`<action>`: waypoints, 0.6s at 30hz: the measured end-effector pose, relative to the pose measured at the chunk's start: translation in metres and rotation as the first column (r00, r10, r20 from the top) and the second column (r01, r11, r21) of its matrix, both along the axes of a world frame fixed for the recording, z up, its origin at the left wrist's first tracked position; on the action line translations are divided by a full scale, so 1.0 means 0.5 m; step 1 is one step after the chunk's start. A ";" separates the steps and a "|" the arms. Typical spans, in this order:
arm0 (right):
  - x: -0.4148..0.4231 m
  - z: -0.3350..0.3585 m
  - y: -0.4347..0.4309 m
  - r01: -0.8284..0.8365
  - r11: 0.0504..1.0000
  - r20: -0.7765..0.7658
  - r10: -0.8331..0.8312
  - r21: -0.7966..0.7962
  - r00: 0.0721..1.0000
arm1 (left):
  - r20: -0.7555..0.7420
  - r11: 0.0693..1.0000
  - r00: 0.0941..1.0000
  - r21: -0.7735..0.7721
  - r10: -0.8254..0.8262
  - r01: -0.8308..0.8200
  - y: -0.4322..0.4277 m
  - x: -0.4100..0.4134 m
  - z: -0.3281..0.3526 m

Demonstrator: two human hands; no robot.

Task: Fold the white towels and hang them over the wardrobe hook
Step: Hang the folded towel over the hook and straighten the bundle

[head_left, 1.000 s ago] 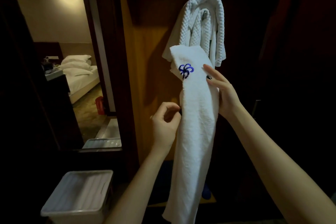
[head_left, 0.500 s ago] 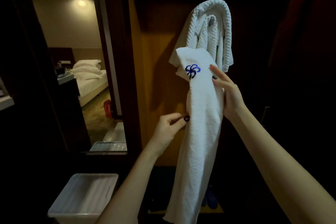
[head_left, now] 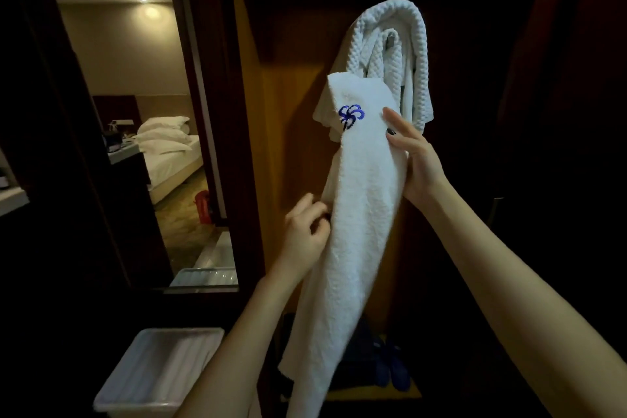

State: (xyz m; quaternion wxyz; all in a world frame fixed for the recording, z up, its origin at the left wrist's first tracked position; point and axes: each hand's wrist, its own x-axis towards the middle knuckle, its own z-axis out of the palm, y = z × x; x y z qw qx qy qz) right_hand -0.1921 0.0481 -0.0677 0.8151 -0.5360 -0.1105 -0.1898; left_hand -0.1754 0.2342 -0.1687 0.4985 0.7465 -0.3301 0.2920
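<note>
White towel, folded into a long narrow strip, hangs at the centre of view. A plastic bin sits at 7 o'clock. The left hand, at the strip's 9 o'clock, curls its fingers onto the left edge, seemingly pinching it. The right hand, at 2 o'clock, clasps the upper part, thumb in front. At 12 o'clock a waffle towel drapes the wardrobe hook. The cloth looks soft, light and limp, so it is best held near the top fold.

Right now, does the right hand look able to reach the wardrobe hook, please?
Probably yes: the right hand holds the smooth towel below the hook, and only the waffle towel draped over it stands between.
</note>
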 end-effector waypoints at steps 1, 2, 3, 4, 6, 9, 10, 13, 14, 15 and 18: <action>0.002 0.001 0.002 0.000 1.000 0.001 0.000 -0.009 1.000 | -0.124 0.999 0.991 -0.013 -0.050 0.049 0.003 -0.002 -0.007; 0.005 0.001 0.004 0.005 1.000 0.000 -0.005 -0.026 1.000 | -0.237 0.994 0.965 -0.030 -0.111 0.106 0.008 -0.007 -0.013; 0.008 0.001 0.006 0.013 0.999 -0.002 -0.013 -0.042 1.000 | -0.312 0.986 0.935 -0.041 -0.168 0.164 0.013 -0.013 -0.021; 0.011 0.000 0.007 0.020 0.998 -0.002 -0.020 -0.051 1.000 | -0.346 0.980 0.918 -0.017 -0.191 0.197 0.016 -0.019 -0.031; 0.015 -0.002 0.010 0.031 0.998 -0.001 -0.031 -0.054 1.000 | -0.419 0.976 0.893 0.060 -0.167 0.210 0.016 -0.023 -0.061; 0.016 -0.007 0.014 0.047 0.998 -0.001 -0.047 -0.034 0.999 | -0.545 0.981 0.829 0.059 -0.124 0.186 -0.002 -0.022 -0.102; 0.017 -0.009 0.015 0.051 0.998 -0.001 -0.051 -0.025 0.999 | -0.575 0.980 0.803 0.016 -0.153 0.198 -0.006 -0.023 -0.115; 0.024 -0.013 0.009 0.094 0.996 -0.015 -0.094 0.004 0.995 | -0.622 0.939 0.705 -0.186 -0.340 0.289 -0.012 -0.036 -0.145; 0.028 -0.015 0.002 0.126 0.992 -0.026 -0.126 0.018 0.992 | -0.627 0.928 0.686 -0.220 -0.369 0.299 -0.012 -0.038 -0.155; 0.030 -0.018 -0.006 0.159 0.987 -0.038 -0.157 0.035 0.987 | -0.624 0.930 0.691 -0.220 -0.365 0.293 -0.011 -0.036 -0.165; 0.037 -0.034 -0.040 0.235 0.967 -0.070 -0.229 0.096 0.971 | -0.642 0.953 0.705 -0.189 -0.303 0.238 -0.008 -0.022 -0.183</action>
